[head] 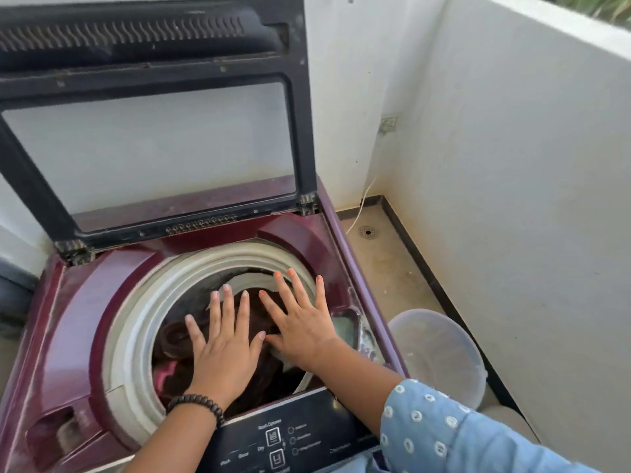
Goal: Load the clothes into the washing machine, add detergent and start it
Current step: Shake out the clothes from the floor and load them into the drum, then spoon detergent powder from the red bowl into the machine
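Observation:
A maroon top-loading washing machine [85,302] stands with its black-framed lid [153,138] raised upright. Dark brown clothes [177,339] and a pink piece [164,373] lie in the drum inside the white tub ring [133,322]. My left hand [225,346] and my right hand [300,319] are side by side over the drum opening, palms down, fingers spread and straight, holding nothing. Whether they touch the clothes is unclear. The black control panel [290,435] runs along the machine's near edge. A detergent tray [348,326] sits at the right rim.
A translucent plastic tub [440,353] stands on the floor right of the machine. White walls [512,165] enclose the corner, with a floor drain [367,231], a white cable [362,206] and a wall socket [389,124] behind.

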Demonstrator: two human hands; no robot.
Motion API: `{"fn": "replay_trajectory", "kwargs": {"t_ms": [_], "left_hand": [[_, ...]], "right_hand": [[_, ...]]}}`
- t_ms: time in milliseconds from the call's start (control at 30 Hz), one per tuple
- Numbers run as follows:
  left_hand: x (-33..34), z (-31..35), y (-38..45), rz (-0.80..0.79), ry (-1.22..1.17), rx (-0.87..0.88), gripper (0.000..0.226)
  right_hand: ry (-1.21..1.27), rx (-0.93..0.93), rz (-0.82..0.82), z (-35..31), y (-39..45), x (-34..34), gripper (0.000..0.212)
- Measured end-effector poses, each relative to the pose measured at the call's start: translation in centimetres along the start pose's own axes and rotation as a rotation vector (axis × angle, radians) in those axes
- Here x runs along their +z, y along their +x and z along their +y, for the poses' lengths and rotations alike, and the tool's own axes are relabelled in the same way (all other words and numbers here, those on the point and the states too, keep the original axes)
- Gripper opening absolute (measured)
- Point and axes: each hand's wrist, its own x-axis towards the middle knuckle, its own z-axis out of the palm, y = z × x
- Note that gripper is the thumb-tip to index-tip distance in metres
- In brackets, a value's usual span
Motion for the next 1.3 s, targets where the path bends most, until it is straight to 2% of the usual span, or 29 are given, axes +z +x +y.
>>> {"fn": "replay_trajectory", "kwargs": {"t_ms": [200, 400, 800, 967, 1100, 1233, 1300], "left_hand": [[-1.9, 3.6, 0.2, 0.016, -0.027, 0.012, 0.072], [-2.5, 8.4, 1.6, 0.148, 0.024, 0.057, 0.073], [-3.2, 20.0, 4.0, 0.146, 0.126, 0.184, 0.078], [-2.5, 27.5, 4.8, 0.164, 0.107, 0.317, 0.089], [-3.1, 33.6, 5.6, 0.14, 0.09, 0.424, 0.081], [-3.6, 40.1, 5.7, 0.15, 0.044, 0.581, 0.097], [-3.9, 43.3, 5.5, 0.177, 0.053, 0.645, 0.096]], "right_hand": [[-0.023, 0.044, 0.03, 2.8, -2.1, -1.9, 0.072], [0.04, 0.105, 0.095, 7.9, -4.7, -3.7, 0.071], [0.158, 0.326, 0.105, 19.3, -11.1, -2.9, 0.079], [0.177, 0.458, 0.144, 25.6, -15.3, -2.0, 0.078], [0.198, 0.559, 0.188, 29.7, -18.6, -1.9, 0.085], [0.212, 0.694, 0.229, 33.9, -22.6, -1.6, 0.094], [0.213, 0.782, 0.251, 35.8, -24.8, -1.5, 0.095]]}}
